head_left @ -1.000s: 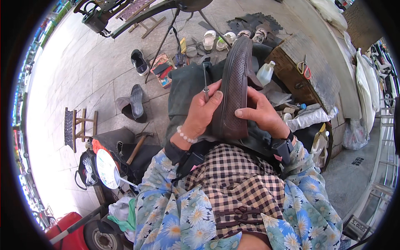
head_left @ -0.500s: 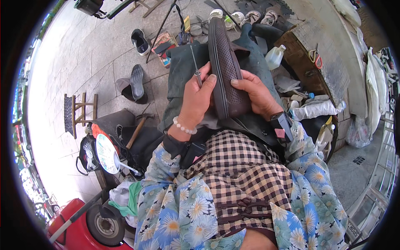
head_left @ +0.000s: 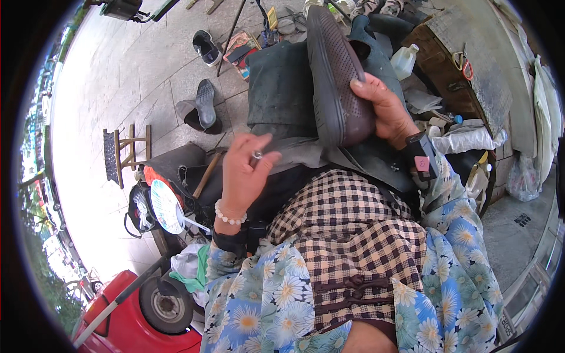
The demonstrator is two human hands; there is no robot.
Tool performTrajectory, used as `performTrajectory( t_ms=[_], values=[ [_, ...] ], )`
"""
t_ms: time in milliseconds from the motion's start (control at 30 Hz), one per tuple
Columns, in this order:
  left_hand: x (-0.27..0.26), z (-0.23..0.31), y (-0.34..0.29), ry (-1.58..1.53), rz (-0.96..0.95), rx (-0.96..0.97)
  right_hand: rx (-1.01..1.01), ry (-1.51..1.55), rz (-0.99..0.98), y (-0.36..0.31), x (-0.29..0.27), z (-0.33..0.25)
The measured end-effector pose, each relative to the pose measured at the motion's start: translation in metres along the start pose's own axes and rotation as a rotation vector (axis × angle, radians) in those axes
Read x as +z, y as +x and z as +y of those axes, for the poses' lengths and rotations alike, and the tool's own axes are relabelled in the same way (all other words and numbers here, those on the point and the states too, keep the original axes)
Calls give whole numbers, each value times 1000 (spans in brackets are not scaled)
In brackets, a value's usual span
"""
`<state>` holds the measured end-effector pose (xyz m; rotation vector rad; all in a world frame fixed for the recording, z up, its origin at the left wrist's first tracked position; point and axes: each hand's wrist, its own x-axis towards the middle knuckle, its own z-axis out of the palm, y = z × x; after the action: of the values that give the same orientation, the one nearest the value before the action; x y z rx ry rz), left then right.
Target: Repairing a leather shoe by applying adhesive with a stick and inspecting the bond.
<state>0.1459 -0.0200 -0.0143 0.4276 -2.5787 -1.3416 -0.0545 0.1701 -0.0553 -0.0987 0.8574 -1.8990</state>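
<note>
My right hand (head_left: 388, 109) grips a dark brown shoe (head_left: 344, 88) with a perforated upper, its thumb pressing on the upper. The shoe stands on end above my lap, its black sole facing left. Its toe points away from me. My left hand (head_left: 247, 170), apart from the shoe and left of it, is raised with curled fingers. A small shiny metal part of an awl (head_left: 257, 155) shows between its thumb and fingers; the rest of the tool is hidden or blurred. Dark green cloth (head_left: 279, 88) lies beyond my hands.
A hammer (head_left: 207, 176) and a round fan (head_left: 166, 206) lie at my left. Beyond, a grey-soled shoe (head_left: 206, 106) and a black shoe (head_left: 206, 48) rest on the paving near a small stool (head_left: 120, 150). At right stands a wooden box (head_left: 459, 82) with scissors (head_left: 463, 62) on it.
My left hand has let go of the shoe and moved left and toward me, with the awl. My right hand keeps hold of the shoe, which has shifted slightly right and tilted.
</note>
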Motion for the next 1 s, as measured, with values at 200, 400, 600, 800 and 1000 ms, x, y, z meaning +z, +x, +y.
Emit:
performTrajectory(
  t_ms=[200,400,600,800,1000],
  values=[
    [-19,7,-27,196,-98,94,-66,184,-53,17,8,-13],
    [-82,19,-88,-213,-693,-286,35,-2,-87,8,7,10],
    [-61,-9,-129,-805,-584,-665,81,-126,-20,-4,18,31],
    [-56,-7,-67,-555,-55,-659,92,-122,4,-3,13,32],
    [0,28,28,-578,-104,-506,11,-26,56,-5,22,31]
  ],
)
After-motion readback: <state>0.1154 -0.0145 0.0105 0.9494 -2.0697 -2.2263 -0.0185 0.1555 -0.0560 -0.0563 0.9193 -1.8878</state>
